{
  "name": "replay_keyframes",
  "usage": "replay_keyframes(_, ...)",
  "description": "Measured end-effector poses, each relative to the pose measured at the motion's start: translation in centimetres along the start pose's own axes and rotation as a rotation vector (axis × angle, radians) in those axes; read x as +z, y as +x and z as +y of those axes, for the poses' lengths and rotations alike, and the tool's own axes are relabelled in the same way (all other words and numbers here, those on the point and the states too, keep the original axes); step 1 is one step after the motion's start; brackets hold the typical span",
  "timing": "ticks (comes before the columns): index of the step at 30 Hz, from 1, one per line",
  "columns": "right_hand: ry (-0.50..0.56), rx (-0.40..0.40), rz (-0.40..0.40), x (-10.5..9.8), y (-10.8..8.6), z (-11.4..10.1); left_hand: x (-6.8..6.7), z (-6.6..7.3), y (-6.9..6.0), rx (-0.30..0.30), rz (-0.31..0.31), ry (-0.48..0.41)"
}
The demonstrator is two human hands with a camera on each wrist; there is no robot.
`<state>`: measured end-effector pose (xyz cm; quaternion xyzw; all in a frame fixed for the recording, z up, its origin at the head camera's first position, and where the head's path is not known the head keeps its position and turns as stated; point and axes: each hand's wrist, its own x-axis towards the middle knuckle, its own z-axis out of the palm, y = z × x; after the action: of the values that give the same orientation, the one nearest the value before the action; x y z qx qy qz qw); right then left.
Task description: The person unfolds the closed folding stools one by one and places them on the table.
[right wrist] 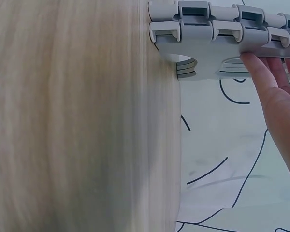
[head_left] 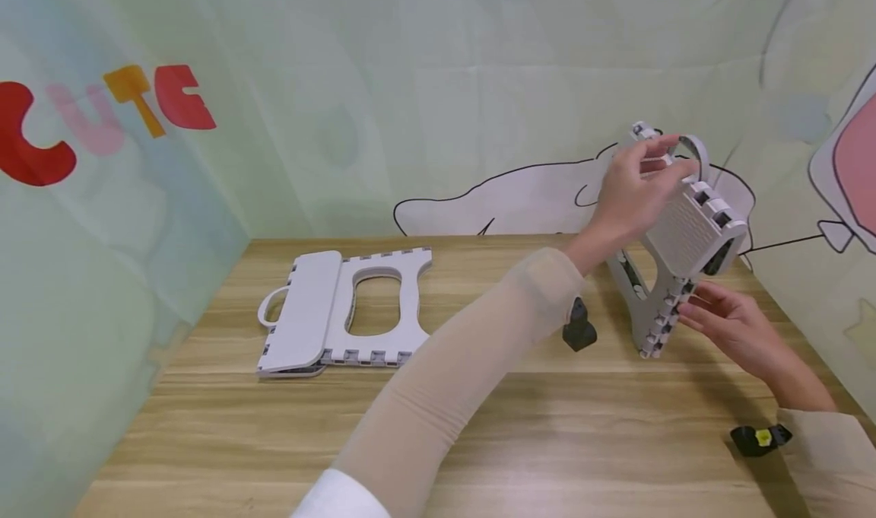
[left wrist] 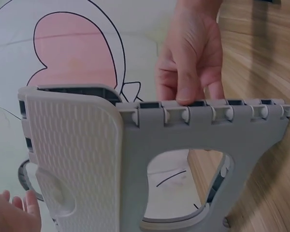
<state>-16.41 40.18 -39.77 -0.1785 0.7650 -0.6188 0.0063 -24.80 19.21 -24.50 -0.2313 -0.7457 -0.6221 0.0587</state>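
Note:
A grey-white folding stool (head_left: 691, 233), folded flat, is held upright and slightly tilted at the right side of the table. My right hand (head_left: 735, 328) grips its hinged side edge; the thumb (left wrist: 186, 89) presses the hinge row and the other fingers go behind. Up at the stool's top, my left hand (head_left: 639, 187) is beside the loop handle (head_left: 696, 153), fingers spread and loosely bent. In the left wrist view the left fingers (left wrist: 31, 208) lie near that handle, not visibly wrapped round it. A second folding stool (head_left: 311, 313) lies flat on the table's left half.
The wooden table (head_left: 479, 457) meets a printed cloth backdrop (head_left: 411, 122) at its back and sides. Black devices sit at both wrists, one by the left sleeve (head_left: 479, 351) and one with a yellow mark by the right sleeve (head_left: 828, 457).

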Motion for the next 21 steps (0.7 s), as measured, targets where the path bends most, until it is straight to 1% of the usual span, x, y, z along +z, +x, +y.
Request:
replay_keyframes(4,0.021,-0.010,0.001,0.0,0.0,0.0,-0.6,-1.0,-0.3,-0.022,0.061,-0.036)
replay_keyframes(7,0.028,-0.015,-0.004,0.0,0.0,0.0,-1.2,-2.2,-0.5,-0.032,0.095,-0.053)
replay_keyframes(10,0.043,-0.030,-0.019,-0.1,0.0,0.0,-1.7,-3.6,-0.7,-0.033,0.117,-0.076)
replay_keyframes(13,0.106,-0.053,-0.050,-0.2,0.0,0.2,-2.1,-4.9,-1.1,-0.041,0.122,-0.092)
replay_keyframes(16,0.164,-0.068,-0.078,-0.4,0.0,0.3,-2.4,-6.1,-1.7,-0.063,0.093,-0.084)
replay_keyframes(19,0.182,-0.072,-0.087,-0.4,0.1,0.3,-2.6,-7.2,-2.3,-0.088,0.035,-0.085)
replay_keyframes(21,0.185,-0.073,-0.090,-0.5,0.1,0.3,-2.7,-7.9,-2.8,-0.083,-0.006,-0.069)
